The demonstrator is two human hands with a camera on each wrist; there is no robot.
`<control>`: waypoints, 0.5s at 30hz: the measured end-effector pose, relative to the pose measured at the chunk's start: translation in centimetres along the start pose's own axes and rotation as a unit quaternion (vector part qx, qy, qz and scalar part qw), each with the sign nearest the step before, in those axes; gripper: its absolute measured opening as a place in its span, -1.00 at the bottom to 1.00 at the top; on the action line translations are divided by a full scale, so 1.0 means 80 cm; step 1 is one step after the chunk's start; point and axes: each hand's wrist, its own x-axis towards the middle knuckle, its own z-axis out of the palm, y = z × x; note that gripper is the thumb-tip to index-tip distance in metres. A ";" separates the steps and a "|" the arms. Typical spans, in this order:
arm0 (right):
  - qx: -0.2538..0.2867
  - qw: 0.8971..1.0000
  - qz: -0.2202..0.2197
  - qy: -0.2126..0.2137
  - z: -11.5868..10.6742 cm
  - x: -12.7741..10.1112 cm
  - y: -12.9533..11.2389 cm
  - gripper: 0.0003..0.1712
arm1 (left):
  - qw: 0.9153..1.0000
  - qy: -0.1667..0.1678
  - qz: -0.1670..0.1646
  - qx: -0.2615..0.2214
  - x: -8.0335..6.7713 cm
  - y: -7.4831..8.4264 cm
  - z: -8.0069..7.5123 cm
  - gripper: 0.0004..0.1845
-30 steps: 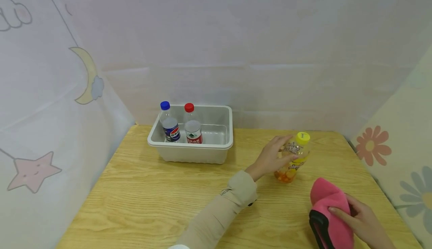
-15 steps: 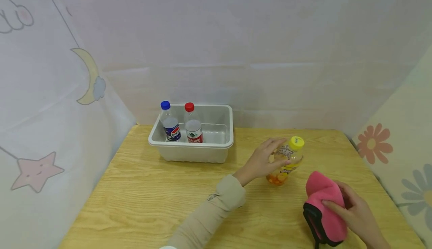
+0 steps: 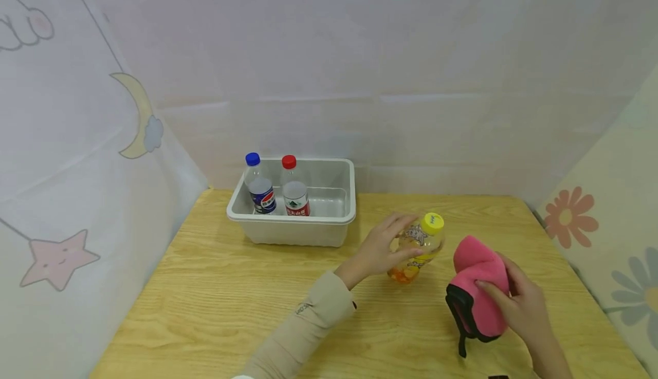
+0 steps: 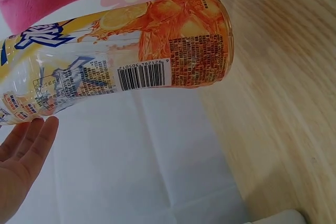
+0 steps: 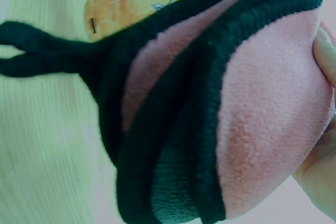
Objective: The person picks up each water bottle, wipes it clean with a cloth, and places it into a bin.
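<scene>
Left hand (image 3: 377,249) wraps the upper body of the juice bottle (image 3: 413,249), fingers curled round it. Bottle is tilted, yellow cap (image 3: 432,222) up and leaning toward the right hand, orange base low near the table (image 3: 216,305); can't tell whether the base touches the wood. In the left wrist view the bottle (image 4: 126,72) runs across the frame with barcode and orange fruit print showing, fingertips (image 4: 31,140) just under it.

Right hand (image 3: 516,305) grips a folded pink cloth (image 3: 480,293) with black edging, thumb over its near side, fingers curled round the back. A black loop (image 3: 462,342) hangs off its lower end toward the table. Cloth sits just right of the bottle, close but apart in the head view. Right wrist view: pink fleece folds (image 5: 252,129) with black trim fill the frame, the bottle's orange end (image 5: 126,9) just behind them.

Well away from the left hand, further out and to its left, a white bin (image 3: 293,222) stands on the table. Inside it, two upright bottles side by side at the end farthest from the hands: blue cap (image 3: 259,188) outermost, red cap (image 3: 293,188) next to it.
</scene>
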 end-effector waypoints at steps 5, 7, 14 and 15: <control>-0.002 0.999 -0.036 0.011 0.014 0.008 -0.006 -0.34 | 1.000 -0.004 0.003 0.008 -0.013 -0.003 -0.001 -0.33; -0.004 0.998 -0.056 0.011 0.019 0.010 -0.008 -0.33 | 1.000 0.000 0.007 0.005 -0.019 -0.005 -0.002 -0.33; -0.010 0.996 -0.092 -0.002 0.033 0.018 -0.015 -0.30 | 0.999 0.014 0.013 0.028 -0.040 -0.010 -0.003 -0.35; -0.014 0.996 -0.093 -0.006 0.035 0.018 -0.016 -0.30 | 1.000 0.012 0.011 0.026 -0.042 -0.010 -0.003 -0.35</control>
